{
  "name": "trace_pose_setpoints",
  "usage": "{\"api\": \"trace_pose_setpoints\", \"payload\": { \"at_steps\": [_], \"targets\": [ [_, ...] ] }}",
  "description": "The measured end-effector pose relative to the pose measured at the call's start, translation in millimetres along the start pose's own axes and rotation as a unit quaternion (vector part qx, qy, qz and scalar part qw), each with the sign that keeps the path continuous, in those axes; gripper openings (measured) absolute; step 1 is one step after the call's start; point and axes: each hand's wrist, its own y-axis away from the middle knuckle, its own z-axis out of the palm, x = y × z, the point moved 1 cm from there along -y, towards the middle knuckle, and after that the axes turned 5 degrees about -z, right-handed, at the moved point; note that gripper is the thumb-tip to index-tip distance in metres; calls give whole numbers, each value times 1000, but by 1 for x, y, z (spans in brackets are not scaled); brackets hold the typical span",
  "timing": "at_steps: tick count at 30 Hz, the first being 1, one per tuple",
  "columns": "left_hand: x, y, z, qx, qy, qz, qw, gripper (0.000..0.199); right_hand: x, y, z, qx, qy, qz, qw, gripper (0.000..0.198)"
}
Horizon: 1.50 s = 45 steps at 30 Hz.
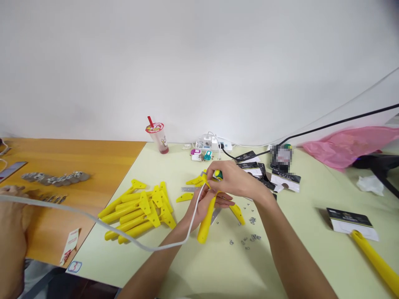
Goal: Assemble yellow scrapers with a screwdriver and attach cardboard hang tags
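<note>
Handle [206, 222], yellow, is in our left hand [199, 205], clamped between thumb and fingers, shaft angled down toward us, head end up by our right hand [230, 178]. Our right is curled closed on a green-and-yellow piece [218, 174], mostly hidden by the fingers; its fingertips sit at the handle's head. Can't tell what exactly they pinch there. Both hands are together above the pale table [215, 270], near its middle.

Just under our left hand we see a metal blade [215, 216] and a flat yellow part [237, 214]; more of those lie left of and behind the hands. Loose screws [252, 221] are scattered to the right, in small clusters. Pile of yellow handles [141, 211] is to our left. White cable [149, 248] crosses in front of our left wrist.

Black-and-white cards [285, 179] lie beyond our right hand, power strip [215, 144] against the wall, cup [159, 139] with red straw left of it. On the wooden table [102, 166] to our left, a co-worker's hand [12, 193] rests near small metal parts [56, 178].
</note>
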Motion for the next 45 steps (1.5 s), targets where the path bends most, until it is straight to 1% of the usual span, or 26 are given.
{"api": "trace_pose_setpoints", "payload": {
  "at_steps": [4,7,10,13,14,17,19,23,27,34,41,45],
  "targets": [
    [-14,-5,-5,-15,19,-2,1000,61,2,-2,1,-31,15,14,999,10],
    [-20,-6,-7,-13,11,2,1000,60,2,-4,2,-52,19,15,998,10],
    [-22,0,-9,-13,-4,9,1000,50,4,-4,6,-68,33,9,997,10],
    [-25,3,-13,-28,-11,-5,1000,36,8,-4,10,-76,62,9,995,10],
    [-27,2,-14,-31,-8,-9,999,36,9,-4,11,-79,68,8,995,10],
    [-33,-4,-18,-30,16,-10,999,51,10,-4,13,-89,70,4,994,13],
    [-37,-9,-21,-26,27,-8,999,56,9,-4,13,-93,70,11,993,12],
    [-41,-12,-24,-29,35,4,999,52,6,-4,13,-94,91,33,991,13],
    [-40,-10,-24,-31,32,6,999,50,5,-4,15,-88,107,24,990,14],
    [-43,-13,-24,-43,31,-12,999,51,1,-3,13,-119,118,57,984,13],
    [-45,-15,-22,-56,54,-24,997,51,7,-4,16,-120,118,75,983,13],
    [-47,-17,-23,-72,50,-26,996,55,2,-1,11,-131,112,78,982,14]
  ]
}}
